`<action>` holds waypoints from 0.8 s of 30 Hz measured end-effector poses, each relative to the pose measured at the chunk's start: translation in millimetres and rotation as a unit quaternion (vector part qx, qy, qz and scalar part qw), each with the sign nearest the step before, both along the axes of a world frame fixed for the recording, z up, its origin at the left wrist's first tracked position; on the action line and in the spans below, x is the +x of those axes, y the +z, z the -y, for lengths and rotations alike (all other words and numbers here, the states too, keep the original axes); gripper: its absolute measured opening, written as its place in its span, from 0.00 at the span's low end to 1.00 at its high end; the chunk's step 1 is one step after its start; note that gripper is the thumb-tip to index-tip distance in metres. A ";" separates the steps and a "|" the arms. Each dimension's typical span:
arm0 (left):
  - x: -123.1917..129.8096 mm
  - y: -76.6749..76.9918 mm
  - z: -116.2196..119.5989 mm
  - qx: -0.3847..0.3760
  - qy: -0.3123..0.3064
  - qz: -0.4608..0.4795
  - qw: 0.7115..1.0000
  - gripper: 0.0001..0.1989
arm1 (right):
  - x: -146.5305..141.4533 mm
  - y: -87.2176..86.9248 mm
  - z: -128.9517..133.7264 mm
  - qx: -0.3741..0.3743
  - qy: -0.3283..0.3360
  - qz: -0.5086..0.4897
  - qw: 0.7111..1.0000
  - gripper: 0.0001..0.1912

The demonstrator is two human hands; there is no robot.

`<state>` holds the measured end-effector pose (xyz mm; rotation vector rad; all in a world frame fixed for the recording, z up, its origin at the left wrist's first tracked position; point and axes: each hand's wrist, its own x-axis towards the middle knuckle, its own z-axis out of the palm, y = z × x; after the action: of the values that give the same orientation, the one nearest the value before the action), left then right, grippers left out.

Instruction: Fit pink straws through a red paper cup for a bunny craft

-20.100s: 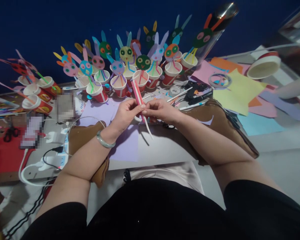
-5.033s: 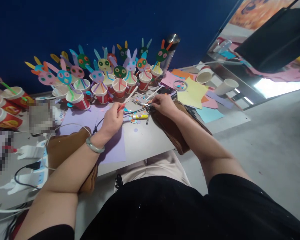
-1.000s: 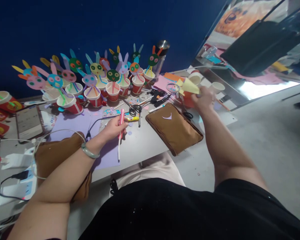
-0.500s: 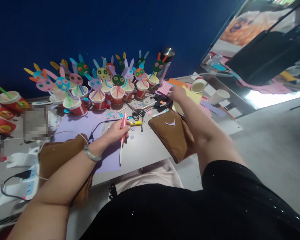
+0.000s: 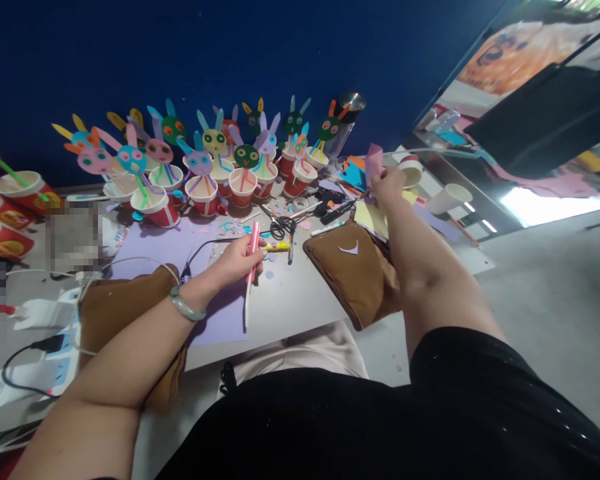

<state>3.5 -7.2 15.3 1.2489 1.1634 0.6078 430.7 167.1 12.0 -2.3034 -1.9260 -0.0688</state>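
Observation:
My left hand point(image 5: 240, 259) grips a bundle of pink and white paper strips point(image 5: 250, 273) over a lilac sheet point(image 5: 220, 313) on the table. My right hand point(image 5: 389, 183) is stretched out to the right and lifts a pink paper sheet point(image 5: 373, 162) above the stack of coloured paper point(image 5: 367, 217). Between my hands lie scissors point(image 5: 280, 227), a yellow glue stick point(image 5: 278, 246) and a marker point(image 5: 290, 250). A brown pouch point(image 5: 355, 273) lies under my right forearm.
Rows of red paper cups with paper bunny faces point(image 5: 230, 170) stand along the blue wall. More cups point(image 5: 10, 213) sit at the left, empty cups point(image 5: 447, 197) at the right. A power strip with cables point(image 5: 35, 373) and another brown pouch point(image 5: 125, 307) lie at the left.
My right hand went from holding yellow paper at the far right to the paper stack, and now lifts a pink sheet. My left hand has kept hold of the strips.

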 end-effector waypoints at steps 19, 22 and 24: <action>0.1 1.0 -3.7 0.000 0.049 0.005 0.999 0.10 | -60.7 15.6 20.0 0.058 -0.017 -0.124 0.990 0.17; -0.7 0.3 -4.7 0.004 0.047 0.005 0.999 0.10 | -78.4 24.5 22.7 0.052 0.020 -0.119 0.991 0.14; -1.4 1.1 -5.3 0.004 0.051 0.009 0.999 0.09 | -91.9 27.0 27.6 0.039 0.053 -0.125 0.990 0.14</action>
<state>2.1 -1.9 16.4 1.1946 1.2152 0.6987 338.8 139.5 39.0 -2.0456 -1.8769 0.1455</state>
